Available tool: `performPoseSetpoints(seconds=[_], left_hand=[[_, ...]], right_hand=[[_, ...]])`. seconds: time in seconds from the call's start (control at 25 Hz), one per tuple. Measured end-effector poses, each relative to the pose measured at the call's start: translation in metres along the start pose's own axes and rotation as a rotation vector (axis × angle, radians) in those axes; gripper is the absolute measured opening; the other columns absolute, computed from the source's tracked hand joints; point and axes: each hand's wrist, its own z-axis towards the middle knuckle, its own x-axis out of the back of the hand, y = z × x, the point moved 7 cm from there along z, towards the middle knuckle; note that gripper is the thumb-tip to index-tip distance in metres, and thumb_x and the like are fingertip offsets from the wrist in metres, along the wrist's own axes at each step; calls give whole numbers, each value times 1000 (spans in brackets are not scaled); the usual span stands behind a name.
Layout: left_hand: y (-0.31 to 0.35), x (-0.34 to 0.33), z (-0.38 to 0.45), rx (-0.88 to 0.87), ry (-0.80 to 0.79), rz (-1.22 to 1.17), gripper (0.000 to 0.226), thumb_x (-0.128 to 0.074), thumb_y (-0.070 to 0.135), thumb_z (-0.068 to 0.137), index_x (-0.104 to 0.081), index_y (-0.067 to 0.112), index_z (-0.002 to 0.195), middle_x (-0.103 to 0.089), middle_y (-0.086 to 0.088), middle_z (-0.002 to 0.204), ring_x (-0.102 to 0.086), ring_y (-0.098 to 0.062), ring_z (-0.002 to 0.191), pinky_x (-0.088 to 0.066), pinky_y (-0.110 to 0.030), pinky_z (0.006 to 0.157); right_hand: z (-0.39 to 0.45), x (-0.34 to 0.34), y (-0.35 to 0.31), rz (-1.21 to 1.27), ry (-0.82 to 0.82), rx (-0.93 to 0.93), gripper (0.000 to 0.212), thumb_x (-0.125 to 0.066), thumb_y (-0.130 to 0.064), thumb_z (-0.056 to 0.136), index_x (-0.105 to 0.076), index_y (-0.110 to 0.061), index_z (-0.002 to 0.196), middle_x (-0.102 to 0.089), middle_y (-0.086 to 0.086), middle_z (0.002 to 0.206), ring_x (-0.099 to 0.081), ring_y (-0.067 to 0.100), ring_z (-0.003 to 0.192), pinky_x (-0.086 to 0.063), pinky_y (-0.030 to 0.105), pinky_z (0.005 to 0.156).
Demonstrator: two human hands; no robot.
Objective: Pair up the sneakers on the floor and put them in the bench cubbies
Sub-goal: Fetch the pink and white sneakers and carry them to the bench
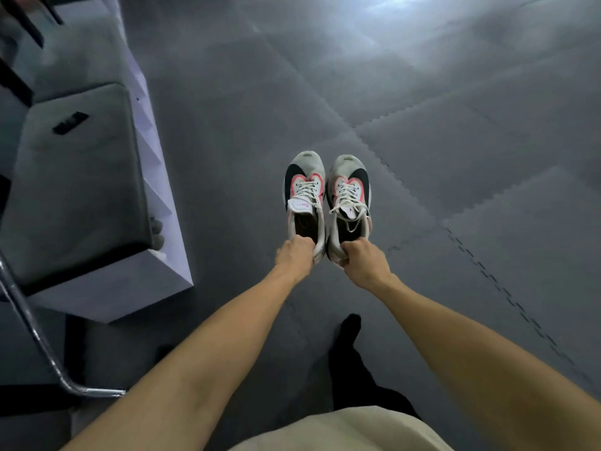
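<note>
Both hands out front, each gripping one sneaker by the heel collar. Left hand (295,255) curls over the back of the left sneaker (305,196); right hand (363,260) does the same on the right sneaker (349,198). Shoes side by side, toes pointing away from the person, nearly touching along their inner sides. Matching pair: white with black side panels and pink trim, white laces. Cannot tell if the soles touch the floor (455,141) or hang just above it.

Floor is grey interlocking foam mats, open on the far side and to the right of the shoes, glare patch at the far edge. Bench (153,177) stands well apart to the left, white front face with cubby dividers seen at a steep angle, grey cushion (74,190) on top with a small black tag. Cubby insides mostly hidden; a pale rounded shape shows in the nearest one, too unclear to name. Open strip of floor between bench front and shoes.

Chrome tube (39,340) crosses the near left corner, cut off by the frame. Dark furniture legs at the far left, cut off. Person's dark-clad leg and foot (349,327) below the hands, pale garment at the bottom edge.
</note>
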Motion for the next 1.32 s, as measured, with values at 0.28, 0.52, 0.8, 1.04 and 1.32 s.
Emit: performPoseSetpoints(seconds=[0.28, 0.52, 0.8, 1.04, 1.32], left_hand=[[4, 87, 185, 87, 14, -72, 17, -58, 11, 92, -65, 9, 108, -63, -16, 112, -62, -36, 104, -50, -41, 79], [-18, 151, 344, 111, 56, -106, 16, -58, 9, 93, -66, 9, 107, -62, -16, 113, -62, -37, 103, -48, -41, 77], [-78, 231, 551, 92, 59, -107, 14, -58, 9, 93, -66, 9, 104, -63, -15, 108, -62, -37, 103, -48, -41, 77], [-129, 306, 712, 93, 48, -88, 15, -58, 8, 92, -66, 10, 104, -64, -14, 105, -62, -36, 102, -47, -41, 75], [-188, 382, 913, 167, 68, -125, 15, -58, 8, 92, -67, 10, 104, -64, -14, 104, -63, -36, 101, -48, -41, 76]], right_hand=[[207, 70, 22, -60, -64, 81, 11, -60, -18, 86, -64, -10, 93, -58, 16, 100, -62, 39, 89, -44, 37, 67], [382, 112, 29, -73, -53, 96, 7, -58, -11, 84, -63, -11, 90, -58, 14, 98, -61, 38, 88, -44, 36, 67], [604, 148, 5, -89, -53, 77, 7, -56, -11, 84, -62, -11, 87, -59, 13, 97, -62, 37, 86, -45, 37, 66], [782, 185, -21, -75, -66, 73, 8, -54, -9, 84, -61, -10, 89, -59, 16, 99, -61, 38, 87, -42, 36, 65], [1017, 221, -44, -69, -87, 148, 5, -54, -9, 84, -56, -13, 81, -61, 15, 97, -61, 37, 85, -41, 35, 63]])
